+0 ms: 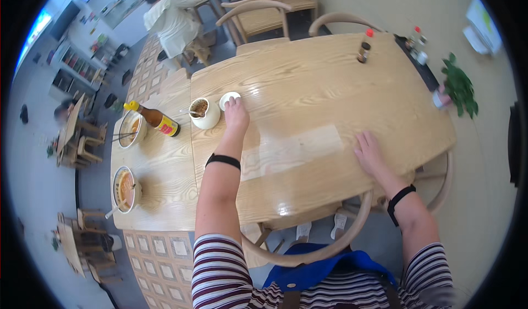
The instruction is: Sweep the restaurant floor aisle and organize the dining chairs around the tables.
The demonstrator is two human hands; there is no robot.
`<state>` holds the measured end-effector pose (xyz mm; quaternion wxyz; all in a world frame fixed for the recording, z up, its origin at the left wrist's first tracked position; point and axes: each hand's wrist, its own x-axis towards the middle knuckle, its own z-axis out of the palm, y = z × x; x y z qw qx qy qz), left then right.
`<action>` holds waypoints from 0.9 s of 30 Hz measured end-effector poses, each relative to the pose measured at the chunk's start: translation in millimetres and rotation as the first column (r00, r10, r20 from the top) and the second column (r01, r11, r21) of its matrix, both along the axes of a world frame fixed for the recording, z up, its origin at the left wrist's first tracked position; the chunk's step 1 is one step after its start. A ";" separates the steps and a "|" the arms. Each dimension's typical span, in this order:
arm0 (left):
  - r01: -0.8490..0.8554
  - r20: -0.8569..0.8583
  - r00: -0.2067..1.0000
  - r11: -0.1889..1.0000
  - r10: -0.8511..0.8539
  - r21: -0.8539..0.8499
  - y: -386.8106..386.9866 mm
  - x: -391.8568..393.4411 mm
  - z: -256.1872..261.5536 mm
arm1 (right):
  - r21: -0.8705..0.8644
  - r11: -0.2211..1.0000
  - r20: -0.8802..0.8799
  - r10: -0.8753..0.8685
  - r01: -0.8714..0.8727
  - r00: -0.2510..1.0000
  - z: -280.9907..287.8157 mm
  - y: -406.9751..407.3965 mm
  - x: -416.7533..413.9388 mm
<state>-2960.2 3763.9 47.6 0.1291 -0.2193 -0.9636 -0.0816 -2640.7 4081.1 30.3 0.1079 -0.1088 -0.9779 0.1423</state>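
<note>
My left hand (pixel 236 113) reaches across the wooden table (pixel 297 86), its fingers on a small round white lid (pixel 227 99) that appears to lie on the tabletop. Whatever part the fingertips pinch is hidden beneath them. Just left of the lid stands a white ceramic jar (pixel 209 118), uncovered, holding a reddish-brown flaky condiment (pixel 201 107) and a spoon (pixel 187 111). Nearer the table's front edge, my right hand (pixel 368 154) rests palm down with nothing in it.
A brown bottle with a yellow cap (pixel 163 123) stands beside a bowl with chopsticks (pixel 138 133). Another bowl (pixel 131 191) holds orange soup and a spoon. At the right are a small sauce bottle (pixel 364 52), a condiment tray (pixel 420 67) and a potted plant (pixel 458 86). A wooden chair (pixel 313 256) stands before me.
</note>
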 end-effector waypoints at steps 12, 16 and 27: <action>-0.184 0.141 0.959 0.916 0.248 -0.357 7.0 -67.2 -25.9 | 0.036 0.989 -0.051 0.142 -0.141 0.989 -3.6 17.3 -17.6; -0.185 0.096 0.970 0.932 0.225 -0.311 8.3 -52.5 -13.0 | 0.042 0.991 -0.027 0.129 -0.128 0.991 0.1 16.8 -20.5; -0.309 0.282 0.949 0.572 0.138 0.760 -129.3 -57.6 113.9 | 0.104 0.987 -0.056 0.132 -0.126 0.990 -10.1 16.1 -17.1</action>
